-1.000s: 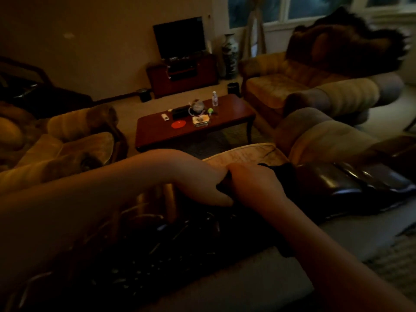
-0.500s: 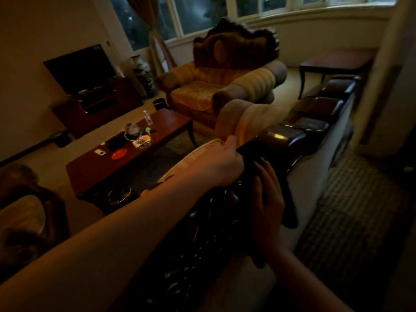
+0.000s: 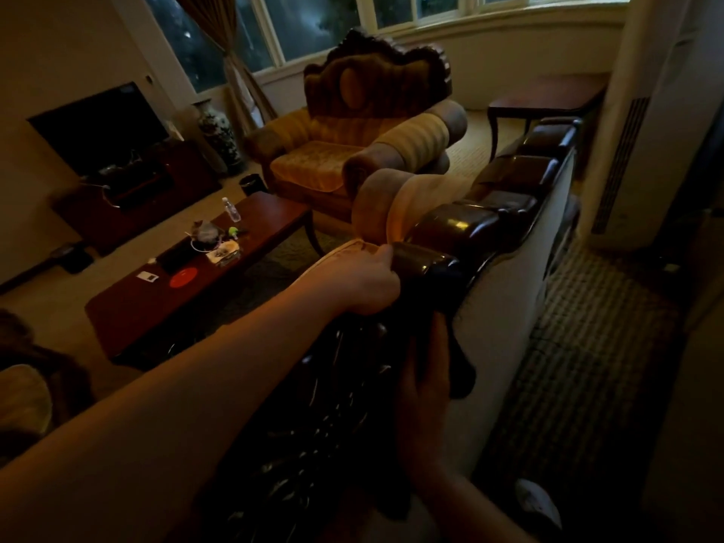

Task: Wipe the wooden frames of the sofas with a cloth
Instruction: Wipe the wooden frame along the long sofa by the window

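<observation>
Where the dark cloth (image 3: pixel 450 307) lay, it was draped over the top of the sofa's carved wooden frame (image 3: pixel 470 229) and hung down the pale rear panel (image 3: pixel 505 319), its lower end trailing just beside the right hand. The left hand (image 3: pixel 364 280) rested on the frame's top rail with its fingers curled down over the cloth's upper edge, gripping it against the wood. The right hand (image 3: pixel 425 401) was laid against the hanging part of the cloth on the back of the sofa; it sat in deep shadow, and whether its fingers lay flat or were closed on the fabric could not be told. The frame ran away from the hands as a row of glossy dark rounded sections toward a side table (image 3: pixel 548 94) near the window. Beyond the rail, a padded sofa arm (image 3: pixel 386 201) stood just beside the frame. Further off stood an armchair (image 3: pixel 352 143) with a carved dark crest. To the left was a coffee table (image 3: pixel 164 299) carrying a bottle (image 3: pixel 231 208), a red disc (image 3: pixel 183 277) and other small items too dim to identify. A television (image 3: pixel 98 127) stood against the far left wall, with a vase (image 3: pixel 217 131) near it. A patterned rug (image 3: pixel 587 346) covered the floor behind the sofa.
</observation>
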Tool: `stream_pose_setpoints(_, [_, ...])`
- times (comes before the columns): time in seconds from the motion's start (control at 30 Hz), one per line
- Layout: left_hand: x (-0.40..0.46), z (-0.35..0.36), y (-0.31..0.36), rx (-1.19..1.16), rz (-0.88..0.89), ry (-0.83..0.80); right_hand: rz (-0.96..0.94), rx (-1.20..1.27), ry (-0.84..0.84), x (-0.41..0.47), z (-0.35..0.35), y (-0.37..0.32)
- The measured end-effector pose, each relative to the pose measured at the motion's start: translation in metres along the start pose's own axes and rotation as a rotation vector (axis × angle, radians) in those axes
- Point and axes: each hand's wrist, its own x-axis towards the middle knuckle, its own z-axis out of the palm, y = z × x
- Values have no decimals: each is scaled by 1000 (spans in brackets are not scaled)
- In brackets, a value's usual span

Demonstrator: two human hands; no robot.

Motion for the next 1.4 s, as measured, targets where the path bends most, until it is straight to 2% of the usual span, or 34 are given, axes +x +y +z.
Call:
stream_pose_setpoints(0.07, [0,0,-1,-12,0,-1,16,-25,-3,1,0,0])
stream_pose_setpoints(0.2, [2,0,-2,-40,-11,-12,24,-143,57,75,0,-4])
stream_pose_setpoints(0.3, [4,0,-1,-57,-28,-31,47,-113,83,102,0,-15])
stream_pose_setpoints(0.5, [4,2,-2,-79,-14,-22,118,65,32,4,-1,-23])
stream_pose_setpoints(0.6, [3,2,-2,-62,-11,-7,78,23,46,-7,2,-20])
stream_pose_setpoints(0.73, [3,2,-3,-61,-16,-20,-80,-192,161,40,10,-11])
stream_pose_setpoints(0.87, [4,1,-3,-61,-19,-30,-42,-332,213,137,5,1])
stream_pose_setpoints(1.0, [3,2,-3,-73,-21,-26,87,-304,228,179,-8,9])
stream_pose_setpoints(1.1, [4,1,-3,-81,-26,-28,95,-267,236,142,-5,-2])
stream_pose_setpoints(1.2, [4,2,-3,-81,-31,-24,68,-145,144,53,0,-6])
stream_pose_setpoints(1.3, [4,2,-3,-77,-27,-13,124,-73,61,-29,-2,-7])
stream_pose_setpoints(1.4, [4,1,-3,-84,-22,-11,138,-101,65,-22,-6,0])
